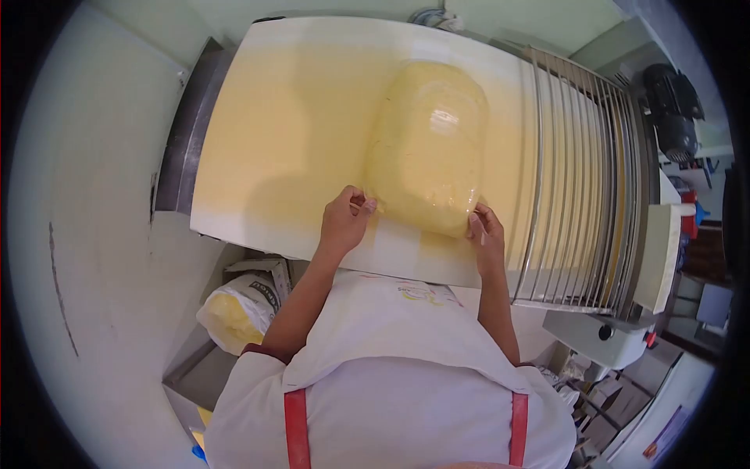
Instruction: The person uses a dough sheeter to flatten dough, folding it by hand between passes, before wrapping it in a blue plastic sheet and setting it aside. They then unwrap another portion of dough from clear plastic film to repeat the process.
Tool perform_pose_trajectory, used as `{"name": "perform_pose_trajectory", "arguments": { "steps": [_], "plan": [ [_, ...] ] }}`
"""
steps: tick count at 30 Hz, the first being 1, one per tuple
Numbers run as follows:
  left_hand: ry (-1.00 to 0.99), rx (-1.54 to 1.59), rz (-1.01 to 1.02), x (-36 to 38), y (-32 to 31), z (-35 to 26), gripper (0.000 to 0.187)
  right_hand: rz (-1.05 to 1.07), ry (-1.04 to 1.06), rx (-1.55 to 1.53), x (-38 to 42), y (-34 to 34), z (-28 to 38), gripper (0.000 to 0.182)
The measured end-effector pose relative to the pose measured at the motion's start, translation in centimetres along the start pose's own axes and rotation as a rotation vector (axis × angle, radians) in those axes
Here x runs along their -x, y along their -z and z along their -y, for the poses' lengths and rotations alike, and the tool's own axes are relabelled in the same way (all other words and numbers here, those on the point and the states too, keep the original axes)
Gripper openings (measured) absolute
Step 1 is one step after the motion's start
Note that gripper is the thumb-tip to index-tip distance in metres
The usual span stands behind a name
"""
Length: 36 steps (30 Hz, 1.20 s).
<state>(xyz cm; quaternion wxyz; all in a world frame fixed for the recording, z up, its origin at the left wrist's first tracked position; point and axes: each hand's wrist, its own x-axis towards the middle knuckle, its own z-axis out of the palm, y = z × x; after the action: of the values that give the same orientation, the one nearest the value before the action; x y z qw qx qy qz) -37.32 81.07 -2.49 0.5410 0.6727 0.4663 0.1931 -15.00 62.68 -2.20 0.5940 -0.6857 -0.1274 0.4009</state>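
A large, rounded yellow block, probably dough, wrapped in shiny clear plastic film [430,148], lies on the pale belt [297,117] in front of me. At its near left corner, my left hand [346,221] is closed with thumb and fingertips pinched on the edge of the film. My right hand [488,234] pinches the film at the near right corner, and a bit of clear plastic shows beside the fingers. Both hands rest low against the block, one on each side of its near end.
To the right, a metal bar guard [574,187] covers part of the belt machine, with a dark motor [672,109] beyond it. A dark metal tray edge [195,129] borders the left end. Below left stands a white plastic bag [238,313] with yellow contents.
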Motion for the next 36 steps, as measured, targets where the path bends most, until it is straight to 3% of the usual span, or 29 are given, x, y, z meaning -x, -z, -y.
{"name": "perform_pose_trajectory", "arguments": {
  "steps": [7, 10, 13, 16, 19, 22, 24, 25, 26, 27, 28, 29, 30, 32, 34, 36],
  "plan": [
    [-0.072, -0.206, -0.075, -1.9, 0.4, 0.6, 0.028, 0.031, -0.090, 0.078, -1.9, 0.4, 1.9, 0.028],
    [0.022, -0.308, -0.153, 0.4, 1.8, -1.8, 0.025, 0.022, -0.110, 0.055, -2.0, 0.2, 2.0, 0.029],
    [0.054, -0.144, -0.184, 1.1, 1.1, -2.3, 0.025, 0.005, -0.085, 0.065, -2.5, 0.5, 1.3, 0.031],
    [0.089, 0.570, -0.202, 0.0, -0.6, -2.2, 0.021, -0.049, 0.022, 0.082, -2.8, 0.2, 1.3, 0.029],
    [0.351, 0.797, -0.149, -0.2, -0.2, -3.1, 0.016, -0.083, 0.172, 0.146, -3.6, -0.5, 2.0, 0.031],
    [0.416, 0.561, -0.043, -0.8, 0.5, -3.5, 0.009, -0.127, 0.222, 0.216, -4.2, 0.1, 1.0, 0.034],
    [0.211, 0.440, 0.141, -1.8, -0.7, -1.3, 0.009, -0.155, 0.283, 0.390, -5.3, 1.8, -1.2, 0.035],
    [0.016, 0.521, 0.177, -2.7, -1.9, 0.5, 0.011, -0.157, 0.268, 0.360, -5.2, 1.9, -0.5, 0.039],
    [-0.049, 0.377, 0.172, -3.3, -2.5, 0.1, 0.013, -0.095, 0.268, 0.454, -6.6, 3.8, -1.4, 0.045],
    [-0.136, 0.642, 0.111, -4.0, -4.5, 1.3, 0.016, -0.086, 0.268, 0.354, -5.1, 1.7, 1.4, 0.050],
    [-0.161, 0.374, 0.074, -4.7, -4.0, 0.6, 0.018, -0.073, 0.245, 0.339, -4.8, 0.9, 3.0, 0.052],
    [-0.267, 0.375, -0.077, -4.8, -4.0, 0.3, 0.021, 0.033, 0.249, 0.317, -5.3, 0.8, 3.9, 0.054],
    [-0.015, 0.491, 0.046, -2.8, -0.9, -3.1, 0.021, -0.003, 0.221, 0.275, -4.5, -0.3, 4.4, 0.052],
    [0.017, 0.976, 0.084, -3.8, -3.5, -1.3, 0.016, -0.094, 0.138, 0.322, -4.8, -0.3, 5.2, 0.054],
    [-0.027, 1.408, 0.205, -4.7, -5.7, 0.4, 0.025, 0.117, 0.058, 0.349, -7.4, 1.5, 5.2, 0.055],
    [0.060, 1.362, 0.263, -6.1, -5.7, -0.3, 0.038, 0.296, -0.026, 0.378, -9.9, 2.0, 4.8, 0.055]
  ]
}}
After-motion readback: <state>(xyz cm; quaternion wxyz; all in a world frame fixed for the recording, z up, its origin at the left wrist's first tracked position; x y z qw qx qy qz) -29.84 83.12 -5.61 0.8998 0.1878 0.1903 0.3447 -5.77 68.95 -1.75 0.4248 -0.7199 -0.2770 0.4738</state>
